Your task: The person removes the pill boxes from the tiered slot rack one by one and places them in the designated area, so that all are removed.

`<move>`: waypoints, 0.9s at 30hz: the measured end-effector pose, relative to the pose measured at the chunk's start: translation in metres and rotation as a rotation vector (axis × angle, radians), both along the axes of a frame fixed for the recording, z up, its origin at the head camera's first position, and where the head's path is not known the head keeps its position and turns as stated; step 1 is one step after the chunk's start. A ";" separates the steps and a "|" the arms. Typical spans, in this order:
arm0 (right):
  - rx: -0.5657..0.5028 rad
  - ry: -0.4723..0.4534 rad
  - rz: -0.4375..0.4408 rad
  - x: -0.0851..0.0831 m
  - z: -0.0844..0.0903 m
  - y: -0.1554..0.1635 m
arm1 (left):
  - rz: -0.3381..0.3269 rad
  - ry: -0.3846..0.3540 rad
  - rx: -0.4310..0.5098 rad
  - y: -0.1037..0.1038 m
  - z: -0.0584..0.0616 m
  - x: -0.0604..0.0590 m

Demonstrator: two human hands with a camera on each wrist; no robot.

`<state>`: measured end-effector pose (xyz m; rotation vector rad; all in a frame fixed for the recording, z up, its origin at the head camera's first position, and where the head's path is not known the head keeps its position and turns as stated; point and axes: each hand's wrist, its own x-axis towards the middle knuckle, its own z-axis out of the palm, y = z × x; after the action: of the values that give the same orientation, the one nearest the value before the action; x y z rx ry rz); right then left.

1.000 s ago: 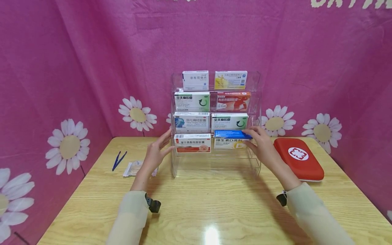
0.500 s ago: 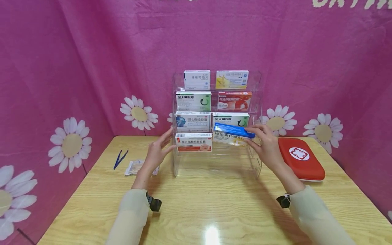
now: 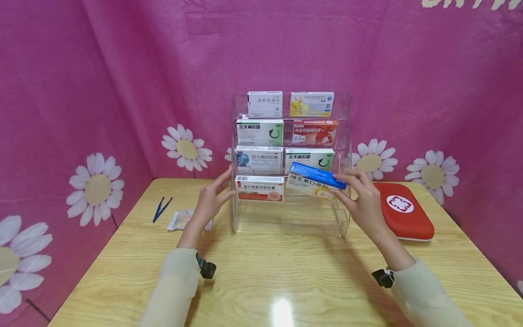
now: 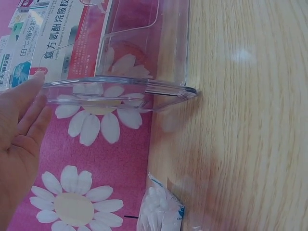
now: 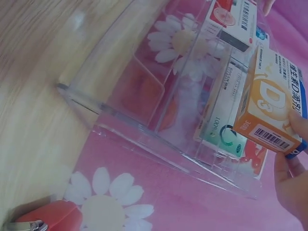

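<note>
Clear tiered rack (image 3: 345, 136) on the table, seven boxes shelved. Left hand (image 3: 210, 200), fingers straight, rests flat against its side wall. Right hand (image 3: 361, 197) pinches the vitamin D3 box (image 3: 315, 181), lifted tilted just before the vacated lower-right slot; removal seemingly near complete.

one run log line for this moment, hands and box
right hand: holds vitamin d box, tilted | left hand: open, steadies clear rack side | red first-aid case: on table

The wooden table (image 3: 286, 268) carries a clear rack (image 3: 345, 136), red pouch (image 3: 404, 211), blue tweezers (image 3: 162, 209) and swab packet (image 3: 180, 220).
</note>
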<state>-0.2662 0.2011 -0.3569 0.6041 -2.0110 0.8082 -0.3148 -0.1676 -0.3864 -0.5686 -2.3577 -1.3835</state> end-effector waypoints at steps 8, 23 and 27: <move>0.009 -0.001 0.085 0.004 -0.004 -0.017 | 0.009 0.009 -0.013 -0.002 -0.003 -0.003; 0.102 -0.132 0.233 0.013 -0.039 -0.078 | 0.003 -0.001 0.010 0.000 -0.003 -0.003; 0.132 -0.184 0.289 0.015 -0.046 -0.093 | 0.006 -0.009 -0.001 -0.001 -0.003 -0.003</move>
<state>-0.2515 0.1081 -0.4027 0.9419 -2.1866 0.9348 -0.3177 -0.1682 -0.3895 -0.5561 -2.3652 -1.3843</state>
